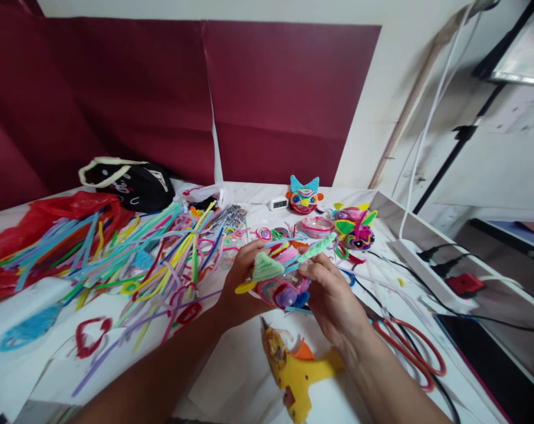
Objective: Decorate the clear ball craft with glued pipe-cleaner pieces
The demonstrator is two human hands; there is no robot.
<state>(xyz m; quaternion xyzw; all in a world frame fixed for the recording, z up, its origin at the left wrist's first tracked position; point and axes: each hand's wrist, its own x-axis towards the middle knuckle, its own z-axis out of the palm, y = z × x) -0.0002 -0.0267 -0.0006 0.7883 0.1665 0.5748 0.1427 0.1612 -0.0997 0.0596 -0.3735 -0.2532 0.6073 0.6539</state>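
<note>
My left hand [244, 288] is wrapped round the left side of a colourful pipe-cleaner figure [278, 280], which has a pale green ear, a yellow tab and a purple button-like knob. On its right side, my right hand [328, 288] grips the figure, fingers close to a mint-green fuzzy piece [318, 247]. Both hands hold the figure above the white table. Just below them lies a yellow glue gun [295, 371], its nozzle pointing up and left. An orange scrap [304, 350] rests beside the gun.
Loose pipe cleaners [161, 259] and a red plastic bag [116, 206] spread over the left. Behind stand a finished-looking blue-eared figure [305, 195], another figure [357, 229] and a small timer [278, 204]. Scissors [410, 353], cables and a power strip [434, 274] are at right.
</note>
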